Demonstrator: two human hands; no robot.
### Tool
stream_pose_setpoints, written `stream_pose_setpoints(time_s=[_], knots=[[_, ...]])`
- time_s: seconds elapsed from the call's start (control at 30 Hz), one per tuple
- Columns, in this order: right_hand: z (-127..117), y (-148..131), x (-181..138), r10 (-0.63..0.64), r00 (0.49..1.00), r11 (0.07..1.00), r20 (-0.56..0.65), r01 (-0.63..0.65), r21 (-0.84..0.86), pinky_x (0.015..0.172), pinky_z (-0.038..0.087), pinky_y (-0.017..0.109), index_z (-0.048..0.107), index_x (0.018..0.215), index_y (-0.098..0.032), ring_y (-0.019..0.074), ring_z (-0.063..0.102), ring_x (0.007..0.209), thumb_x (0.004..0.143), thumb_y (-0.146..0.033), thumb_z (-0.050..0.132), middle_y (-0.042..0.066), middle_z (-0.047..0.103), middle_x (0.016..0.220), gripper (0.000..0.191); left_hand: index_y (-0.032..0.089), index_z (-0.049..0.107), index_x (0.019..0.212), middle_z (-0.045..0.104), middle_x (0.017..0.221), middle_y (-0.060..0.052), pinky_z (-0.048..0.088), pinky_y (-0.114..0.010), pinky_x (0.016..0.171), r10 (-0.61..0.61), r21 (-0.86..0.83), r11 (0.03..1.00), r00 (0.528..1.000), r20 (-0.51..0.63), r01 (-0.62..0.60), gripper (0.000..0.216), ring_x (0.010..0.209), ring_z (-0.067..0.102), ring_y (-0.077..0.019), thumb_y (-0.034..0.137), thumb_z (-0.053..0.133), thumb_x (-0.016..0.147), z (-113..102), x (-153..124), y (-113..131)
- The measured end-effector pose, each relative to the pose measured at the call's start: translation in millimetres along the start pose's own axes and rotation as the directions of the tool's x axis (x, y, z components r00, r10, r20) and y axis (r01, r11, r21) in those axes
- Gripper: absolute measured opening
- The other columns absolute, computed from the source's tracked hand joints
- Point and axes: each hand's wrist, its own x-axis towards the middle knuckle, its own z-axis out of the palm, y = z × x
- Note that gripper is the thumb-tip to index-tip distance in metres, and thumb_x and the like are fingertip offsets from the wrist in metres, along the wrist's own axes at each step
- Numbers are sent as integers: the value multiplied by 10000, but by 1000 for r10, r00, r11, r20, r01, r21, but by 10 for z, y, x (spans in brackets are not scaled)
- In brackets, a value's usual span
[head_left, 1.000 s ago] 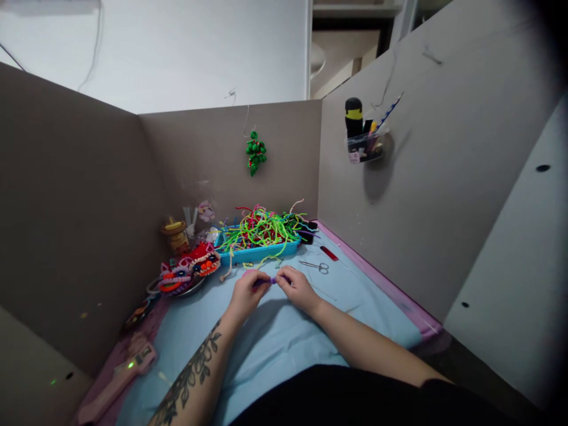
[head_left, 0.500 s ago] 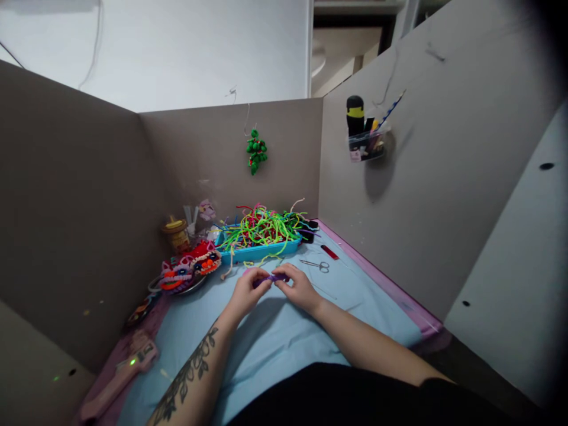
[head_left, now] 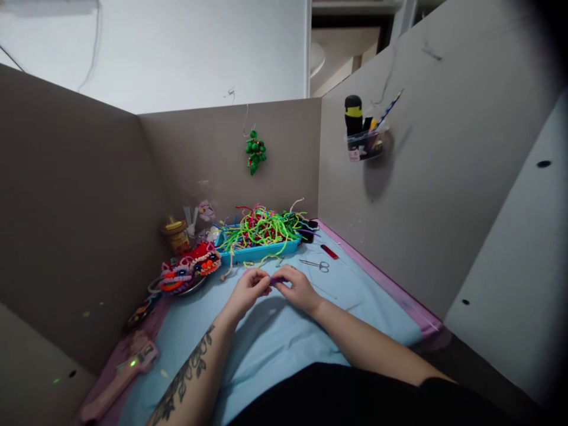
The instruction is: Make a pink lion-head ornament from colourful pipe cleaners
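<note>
Between my two hands is a short purple pipe-cleaner piece (head_left: 278, 280), mostly covered by my fingers. My left hand (head_left: 251, 291) pinches its left end, thumb against the fingers. On the other end my right hand (head_left: 298, 288) closes in a similar pinch. Both hands hover just over the blue cloth (head_left: 266, 343). Right of them lie small scissors (head_left: 316, 265) and a red strip-like object (head_left: 329, 252). Behind stands a blue tray (head_left: 248, 254) heaped with tangled pipe cleaners (head_left: 266, 228), mostly green and red.
At left, a metal bowl (head_left: 195, 288) carries colourful fuzzy pieces (head_left: 190, 269), with a yellow-lidded jar (head_left: 175, 235) behind. A pink glue gun (head_left: 122, 378) with a green light lies front left. Grey panels (head_left: 231, 142) enclose the table; a clear bin (head_left: 364, 145) hangs at right.
My fingers have shifted slightly on the purple piece; less of it shows by my left hand now. The things on the table stay where they were.
</note>
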Motion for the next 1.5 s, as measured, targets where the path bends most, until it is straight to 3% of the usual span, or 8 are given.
stream_pose_setpoints(time_s=[0.37, 0.57, 0.77, 1.5], knots=[[18, -24, -24, -35, 999, 999, 9, 35, 16, 745, 452, 326, 640, 856, -197, 175, 566, 757, 812, -162, 596, 40, 643, 780, 72, 146, 540, 735, 571, 632, 29, 456, -235, 590, -103, -34, 994, 994, 23, 104, 319, 564, 554, -89, 362, 749, 626, -6, -7, 1], [11, -52, -9, 73, 997, 995, 29, -74, 62, 658, 457, 280, 652, 905, -197, 158, 561, 730, 806, -165, 597, 43, 643, 815, 117, 148, 536, 731, 580, 618, 19, 438, -230, 569, -49, -24, 999, 999, -14, 48, 347, 553, 552, -95, 374, 765, 603, 7, -1, 3], [31, 14, -15, 182, 982, 982, -43, -180, 56, 625, 455, 259, 646, 898, -196, 158, 567, 752, 811, -189, 585, 40, 629, 819, 107, 127, 590, 943, 638, 736, -41, 375, -207, 507, -81, -89, 993, 995, -51, 76, 489, 593, 579, -117, 452, 756, 617, -28, 2, 54], [42, -110, 9, 132, 991, 986, -12, -130, 101, 621, 440, 257, 617, 794, -188, 144, 526, 687, 753, -132, 606, 22, 588, 752, 70, 124, 644, 759, 633, 634, -13, 445, -236, 547, 24, -34, 999, 987, -158, -30, 334, 575, 582, -123, 323, 803, 542, -14, 37, -31]])
